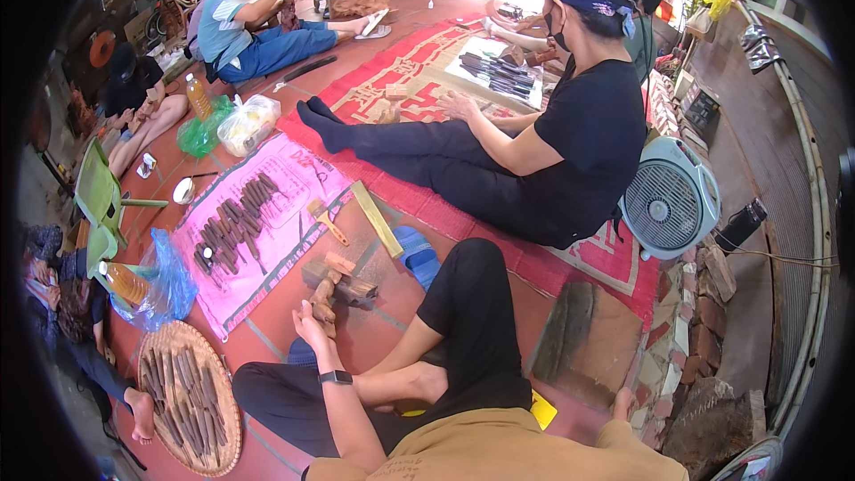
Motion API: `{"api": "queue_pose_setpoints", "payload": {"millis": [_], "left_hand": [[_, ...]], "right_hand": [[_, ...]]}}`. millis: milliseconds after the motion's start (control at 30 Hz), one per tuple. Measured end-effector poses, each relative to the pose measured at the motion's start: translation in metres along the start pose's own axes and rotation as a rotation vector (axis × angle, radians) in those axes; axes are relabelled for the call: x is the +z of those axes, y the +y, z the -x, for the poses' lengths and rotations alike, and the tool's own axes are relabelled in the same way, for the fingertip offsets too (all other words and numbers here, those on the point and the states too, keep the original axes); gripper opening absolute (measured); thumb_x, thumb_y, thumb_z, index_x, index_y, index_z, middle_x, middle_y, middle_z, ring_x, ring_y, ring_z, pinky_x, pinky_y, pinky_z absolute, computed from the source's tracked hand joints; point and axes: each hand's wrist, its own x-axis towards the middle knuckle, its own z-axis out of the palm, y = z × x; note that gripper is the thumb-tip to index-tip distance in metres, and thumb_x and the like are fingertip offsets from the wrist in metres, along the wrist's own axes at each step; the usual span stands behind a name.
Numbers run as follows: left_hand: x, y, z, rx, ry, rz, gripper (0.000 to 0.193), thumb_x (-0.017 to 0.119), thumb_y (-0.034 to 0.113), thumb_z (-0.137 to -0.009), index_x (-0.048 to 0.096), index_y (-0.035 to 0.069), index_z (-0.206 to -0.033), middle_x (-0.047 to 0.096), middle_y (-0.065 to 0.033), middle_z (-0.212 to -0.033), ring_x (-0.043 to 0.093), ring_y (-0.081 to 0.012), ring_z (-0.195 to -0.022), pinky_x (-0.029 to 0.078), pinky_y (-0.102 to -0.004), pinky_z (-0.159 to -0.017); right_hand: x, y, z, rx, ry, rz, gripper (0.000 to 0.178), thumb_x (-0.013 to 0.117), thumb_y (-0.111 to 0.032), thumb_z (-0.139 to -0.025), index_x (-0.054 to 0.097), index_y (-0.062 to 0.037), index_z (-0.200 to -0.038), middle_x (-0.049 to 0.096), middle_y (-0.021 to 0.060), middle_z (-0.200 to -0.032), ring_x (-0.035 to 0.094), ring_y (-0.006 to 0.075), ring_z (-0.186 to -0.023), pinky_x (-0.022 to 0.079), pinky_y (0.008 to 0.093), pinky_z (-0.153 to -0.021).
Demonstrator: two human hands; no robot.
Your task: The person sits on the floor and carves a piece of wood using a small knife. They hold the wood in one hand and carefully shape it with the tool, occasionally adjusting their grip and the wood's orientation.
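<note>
One view only, from above the seated person's lap, and it showed enough. The left hand (pixel 312 325) was stretched forward over the tiled floor, fingers curled round the near end of a short brown wooden piece (pixel 321 301) that leaned against a small wooden block assembly (pixel 340 281) just ahead of the crossed knees. From where I stood the grasp looked loose, more a steadying pinch than a clench, with a black wristband (pixel 336 378) showing on the forearm. The right hand (pixel 623 403) was planted flat on the floor by the hip, far off to the side, holding nothing and carrying some weight.

To my eye the piece wanted seating squarely in the block, so a firmer hold lower down and a straight push would have served better than working it at arm's length. Bringing the idle hand across to pin the block would, I judged, have stopped it skating on the tiles.

Round about lay a wooden mallet (pixel 326 221) and a long yellowish bar (pixel 377 218), both near the block on the edge of a pink mat (pixel 294 180) carrying rows of dark sticks. A round woven tray (pixel 221 390) of similar sticks sat to the person's left. Another person in black (pixel 525 151) sat opposite on a red mat, a small fan (pixel 670 198) behind.
</note>
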Motion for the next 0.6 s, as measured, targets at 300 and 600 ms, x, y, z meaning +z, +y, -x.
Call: {"api": "queue_pose_setpoints", "payload": {"millis": [300, 600], "left_hand": [[-0.005, -0.01, 0.005, 0.344, 0.042, -0.527, 0.053, 0.057, 0.033, -0.099, 0.051, -0.002, -0.139, 0.045, -0.0256, -0.144, 0.043, -0.037, -0.134, 0.033, -0.0456, -0.112], [0.04, 0.047, 0.055, 0.676, 0.141, -0.69, 0.053, 0.062, 0.026, -0.097, 0.05, -0.004, -0.14, 0.045, -0.0257, -0.143, 0.043, -0.0378, -0.135, 0.034, -0.0475, -0.112]], "right_hand": [[-0.002, -0.014, 0.035, -0.024, -0.047, -0.423, 0.054, 0.047, -0.016, -0.083, 0.057, 0.0157, -0.125, 0.06, 0.0277, -0.127, 0.059, 0.0342, -0.117, 0.044, 0.0405, -0.1], [0.001, 0.0, 0.012, -0.146, 0.081, -0.057, 0.045, 0.048, -0.02, -0.087, 0.061, 0.0143, -0.114, 0.064, 0.0299, -0.118, 0.06, 0.042, -0.11, 0.046, 0.048, -0.095]]}}
